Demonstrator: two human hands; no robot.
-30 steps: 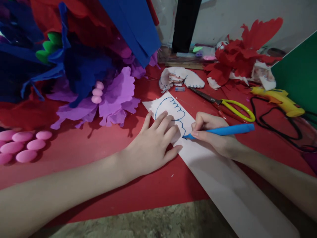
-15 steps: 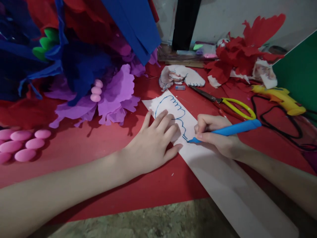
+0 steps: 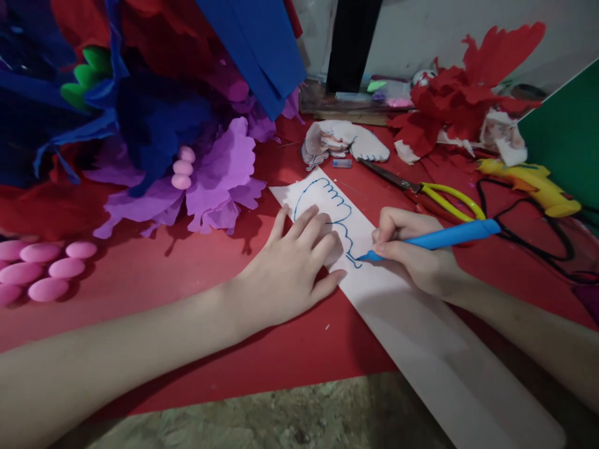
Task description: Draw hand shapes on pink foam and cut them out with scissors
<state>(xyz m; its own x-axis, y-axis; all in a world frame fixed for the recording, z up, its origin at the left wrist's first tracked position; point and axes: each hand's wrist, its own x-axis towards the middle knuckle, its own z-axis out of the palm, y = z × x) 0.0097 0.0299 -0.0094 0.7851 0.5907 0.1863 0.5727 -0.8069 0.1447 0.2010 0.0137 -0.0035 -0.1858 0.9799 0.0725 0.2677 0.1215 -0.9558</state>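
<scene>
A long white strip of paper (image 3: pixel 412 330) slants across the red table and runs past its front edge. On its far end is a blue scalloped outline, partly hidden under my left hand (image 3: pixel 292 271). That hand lies flat with its fingers spread, pressing on the paper. My right hand (image 3: pixel 416 249) grips a blue marker (image 3: pixel 449 236) between thumb and fingers. The marker's tip is at the paper, by a small hooked line at the lower end of the outline. White paper cutouts with blue edges (image 3: pixel 346 140) lie just beyond the strip.
Scissors (image 3: pixel 449 199) with yellow and red handles lie right of the paper, near a yellow glue gun (image 3: pixel 533 184) and its black cord. Purple petals (image 3: pixel 219 181) and pink oval pieces (image 3: pixel 42 271) are at left. Red petals (image 3: pixel 458 93) stand at back right on the table (image 3: pixel 262 368).
The marker tip has moved slightly up and right, leaving a new short curved line at the outline's lower end. My left hand has stayed in place.
</scene>
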